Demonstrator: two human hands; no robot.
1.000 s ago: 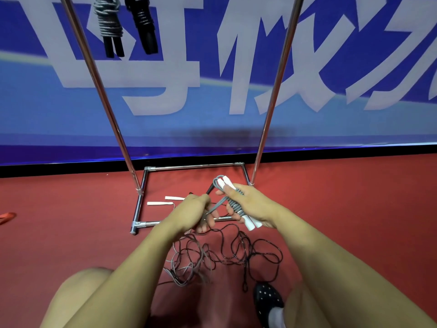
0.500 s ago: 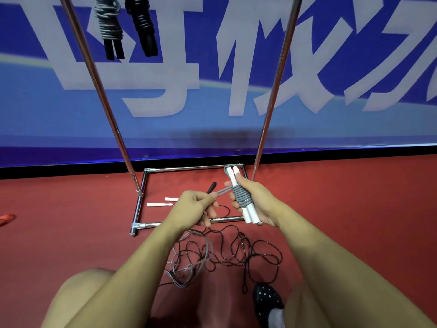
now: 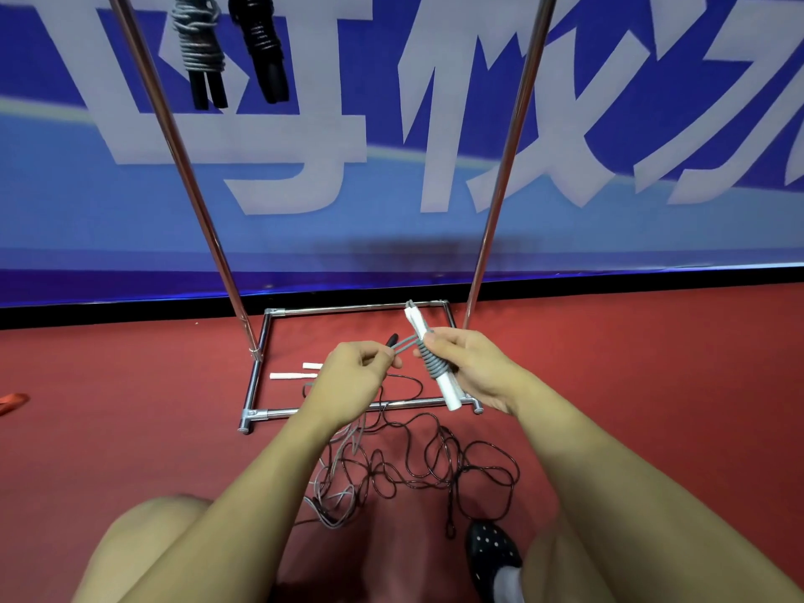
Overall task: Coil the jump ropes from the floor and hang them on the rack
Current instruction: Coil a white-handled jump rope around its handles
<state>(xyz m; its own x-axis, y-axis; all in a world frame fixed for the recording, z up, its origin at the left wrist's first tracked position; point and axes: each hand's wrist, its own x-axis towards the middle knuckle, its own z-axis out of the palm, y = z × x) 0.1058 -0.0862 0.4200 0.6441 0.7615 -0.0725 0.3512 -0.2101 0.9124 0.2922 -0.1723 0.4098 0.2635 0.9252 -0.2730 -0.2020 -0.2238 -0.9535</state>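
Since earlier: white paired handles (image 3: 430,354) raised, gripped by right hand (image 3: 472,367).
Grey cord (image 3: 407,342): pinched taut by left hand (image 3: 354,376).

Bright, even indoor light fills the scene, with no harsh glare. A soft shadow lies on the blue wall (image 3: 391,254) above and beyond the fingers (image 3: 435,341). The metal rack poles (image 3: 504,167) carry thin highlights and bow outward from wide-angle distortion. The fingers and wound rope (image 3: 433,363) are fairly sharp; the knees at the bottom edge look soft.
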